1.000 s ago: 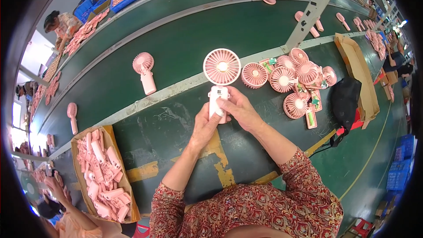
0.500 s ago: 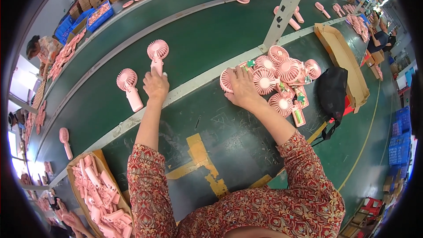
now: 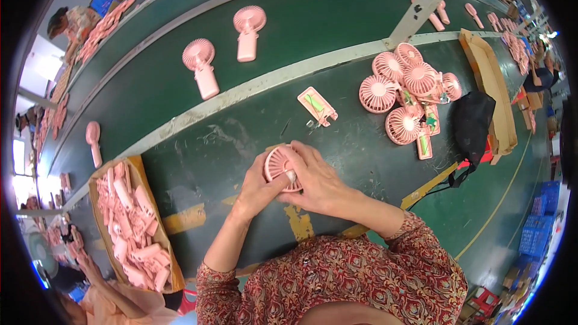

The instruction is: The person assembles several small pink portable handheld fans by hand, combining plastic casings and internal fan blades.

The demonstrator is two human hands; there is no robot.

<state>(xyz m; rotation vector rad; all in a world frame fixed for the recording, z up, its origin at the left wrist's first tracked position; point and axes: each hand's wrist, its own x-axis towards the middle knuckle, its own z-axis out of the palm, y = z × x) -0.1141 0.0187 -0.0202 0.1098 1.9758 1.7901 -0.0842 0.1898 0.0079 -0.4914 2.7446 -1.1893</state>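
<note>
Close to my body, both hands are wrapped round a pink round fan head (image 3: pixel 278 162) with a ribbed grille. My left hand (image 3: pixel 257 188) grips its left and lower side, thumb across the front. My right hand (image 3: pixel 317 182) covers its right side, fingers over the upper rim. Beyond them on the dark green table lies an open pink handle shell (image 3: pixel 317 106) with a green part and thin wires; whether it is joined to the fan head I cannot tell. A heap of pink fan heads (image 3: pixel 419 78) with open handles sits to the right.
Two pink handheld fans (image 3: pixel 247 33) lie on the green conveyor belt (image 3: pixel 313 30) beyond a pale rail. At left stands a cardboard box (image 3: pixel 144 204) of pink handle shells. A black bag (image 3: pixel 474 123), a cardboard tray (image 3: pixel 490 84) and a metal post (image 3: pixel 424 6) are at right.
My left hand has let go of a handheld fan on the belt. My right hand has drawn a fan head from the heap toward me, and both hands now hold it.
</note>
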